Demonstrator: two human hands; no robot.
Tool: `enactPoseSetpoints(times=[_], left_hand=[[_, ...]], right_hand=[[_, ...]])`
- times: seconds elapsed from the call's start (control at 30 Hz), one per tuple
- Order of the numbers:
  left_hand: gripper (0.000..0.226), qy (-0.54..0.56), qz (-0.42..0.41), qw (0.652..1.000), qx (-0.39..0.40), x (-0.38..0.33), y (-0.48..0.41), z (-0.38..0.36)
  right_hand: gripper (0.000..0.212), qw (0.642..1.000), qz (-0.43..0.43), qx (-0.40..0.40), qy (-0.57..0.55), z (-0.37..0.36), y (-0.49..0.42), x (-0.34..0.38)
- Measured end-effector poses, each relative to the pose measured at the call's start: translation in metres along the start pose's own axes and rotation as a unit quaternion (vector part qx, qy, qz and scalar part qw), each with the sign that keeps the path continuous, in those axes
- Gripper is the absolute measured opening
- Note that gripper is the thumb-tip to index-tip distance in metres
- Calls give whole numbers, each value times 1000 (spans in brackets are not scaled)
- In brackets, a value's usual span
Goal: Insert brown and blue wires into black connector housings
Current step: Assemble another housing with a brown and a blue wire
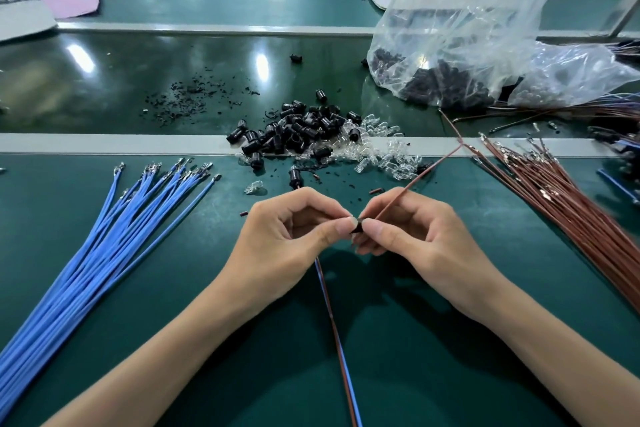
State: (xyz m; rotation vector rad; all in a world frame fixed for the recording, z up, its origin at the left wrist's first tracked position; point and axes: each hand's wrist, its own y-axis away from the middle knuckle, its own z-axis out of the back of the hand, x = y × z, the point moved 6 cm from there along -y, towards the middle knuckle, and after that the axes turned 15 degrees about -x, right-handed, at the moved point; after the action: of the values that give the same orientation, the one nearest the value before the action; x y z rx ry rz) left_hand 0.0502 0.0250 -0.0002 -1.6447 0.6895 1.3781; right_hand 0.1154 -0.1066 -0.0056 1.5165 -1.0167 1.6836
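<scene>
Seating a brown wire (419, 177) in a connector housing (357, 226)

Over the green tabletop (173, 288) the left hand (284, 236) pinches the small, glossy black connector housing. The right hand (415, 239), fingertips just beside it, pinches the thin brown wire at its mouth. Likely next: a straight, aligned push until the terminal seats. Smooth blue wires (104, 243) with metal tips fan out to the left.

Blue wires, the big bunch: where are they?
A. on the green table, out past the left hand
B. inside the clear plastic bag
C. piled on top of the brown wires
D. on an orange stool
A: the blue wires lie fanned out on the green table, to the left of the left hand; the brown wires lie far off on the right.
</scene>
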Motion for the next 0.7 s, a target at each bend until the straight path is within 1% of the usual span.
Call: enactPoseSetpoints(times=[0.07,0.17,0.23,0.3,0.37,0.43,0.53,0.6,0.7], left_hand=[[17,-11,6,1000,9,1,0,0],[25,-69,-8,997,30,2,1,-1],[22,-151,-72,984,60,-1,4,-7],[21,-204,-128,967,80,-6,7,-11],[21,-209,-130,966,81,-6,7,-12],[22,-204,-124,968,77,-5,7,-10],[20,-198,-119,970,76,-3,6,-9],[19,-197,-115,971,70,-3,6,-9],[22,-217,-136,964,70,-3,6,-11]], right_hand=[[6,1000,1,6,-1,0,0,-1],[3,1000,6,6,-6,2,-1,0],[6,1000,9,7,-5,2,-2,0],[11,1000,10,8,-2,2,-2,0],[11,1000,14,15,2,0,-1,0],[5,1000,18,17,3,0,-1,1],[13,999,28,12,19,1,-1,3],[7,999,25,19,20,0,-1,2],[8,999,10,30,17,1,-1,1]])
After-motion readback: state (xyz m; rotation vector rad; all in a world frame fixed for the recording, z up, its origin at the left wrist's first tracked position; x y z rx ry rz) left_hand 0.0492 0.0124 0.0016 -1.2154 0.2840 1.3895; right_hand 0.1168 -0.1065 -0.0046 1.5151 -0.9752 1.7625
